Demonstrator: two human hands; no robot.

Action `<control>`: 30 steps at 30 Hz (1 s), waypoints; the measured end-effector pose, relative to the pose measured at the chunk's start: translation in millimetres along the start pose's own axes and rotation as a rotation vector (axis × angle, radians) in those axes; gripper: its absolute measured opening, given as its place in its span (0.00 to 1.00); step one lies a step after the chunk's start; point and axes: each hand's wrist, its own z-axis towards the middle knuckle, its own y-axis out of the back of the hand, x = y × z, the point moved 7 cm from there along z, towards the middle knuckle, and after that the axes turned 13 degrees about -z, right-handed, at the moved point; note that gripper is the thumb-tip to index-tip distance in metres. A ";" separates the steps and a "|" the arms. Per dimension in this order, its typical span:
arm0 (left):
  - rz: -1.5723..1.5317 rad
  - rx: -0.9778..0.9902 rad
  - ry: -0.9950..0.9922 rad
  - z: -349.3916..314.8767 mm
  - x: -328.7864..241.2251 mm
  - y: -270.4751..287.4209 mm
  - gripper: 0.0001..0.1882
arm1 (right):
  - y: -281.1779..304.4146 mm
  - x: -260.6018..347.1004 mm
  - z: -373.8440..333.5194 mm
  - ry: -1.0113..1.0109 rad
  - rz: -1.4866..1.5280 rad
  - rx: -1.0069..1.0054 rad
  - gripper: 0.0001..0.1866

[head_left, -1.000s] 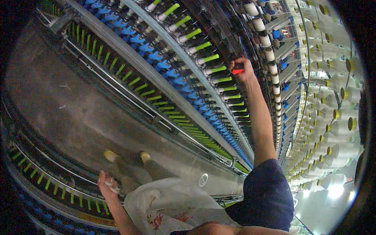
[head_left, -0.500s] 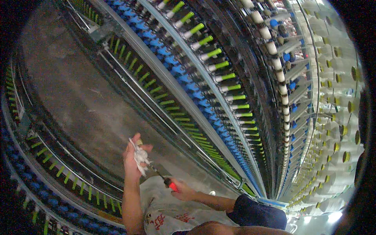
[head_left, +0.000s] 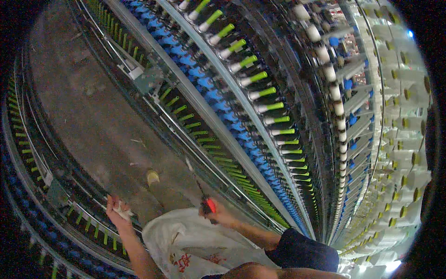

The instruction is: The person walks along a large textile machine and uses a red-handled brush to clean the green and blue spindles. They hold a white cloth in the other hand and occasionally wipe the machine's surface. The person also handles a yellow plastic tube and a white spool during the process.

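Observation:
My left hand (head_left: 116, 216), off to the left above the floor, has its fingers closed around a wad of white fibre fluff (head_left: 123, 212). Closed on a red and black handle is my right hand (head_left: 222, 215). That handle belongs to a thin rod tool (head_left: 200, 186), which points up and away toward the machine's lower rail. A bit of white fluff shows at the rod's far end. The two hands are well apart, with a white cloth apron (head_left: 186, 228) bearing red print below and between them.
On my right a long spinning machine carries rows of green-tipped bobbins (head_left: 255, 78), blue parts (head_left: 204, 83) and a metal rail (head_left: 241, 100). Large white yarn packages (head_left: 409, 153) hang beyond it. Another machine (head_left: 86, 218) curves along the left. Between them runs a grey floor (head_left: 93, 116) with a pale yellow rounded thing (head_left: 153, 177).
My left hand has moved left and down, away from the rod, taking the white fluff along. The rod's tip now stands free, angled up. The view has shifted slightly along the machine.

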 end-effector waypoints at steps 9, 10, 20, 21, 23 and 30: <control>-0.047 -0.199 0.054 118.1 -70.2 -114.6 0.09 | -98.4 201.9 170.8 -0.190 0.125 -0.285 0.31; 0.035 -0.249 -0.010 139.0 -89.5 -134.6 0.08 | -116.9 218.0 192.1 -0.186 0.145 -0.292 0.31; 0.210 -0.123 -0.106 253.1 -334.8 -278.5 0.08 | -319.9 380.8 336.1 -0.173 0.190 -0.087 0.33; 0.205 -0.097 -0.111 259.1 -350.5 -284.7 0.09 | -326.9 397.3 344.8 -0.207 0.105 -0.104 0.33; 0.144 -0.082 -0.072 271.8 -372.7 -291.2 0.12 | -332.2 428.5 364.6 -0.227 -0.045 -0.118 0.33; 0.199 -0.071 0.042 330.6 -399.2 -344.9 0.13 | -345.1 504.8 459.8 -0.032 0.235 -0.286 0.33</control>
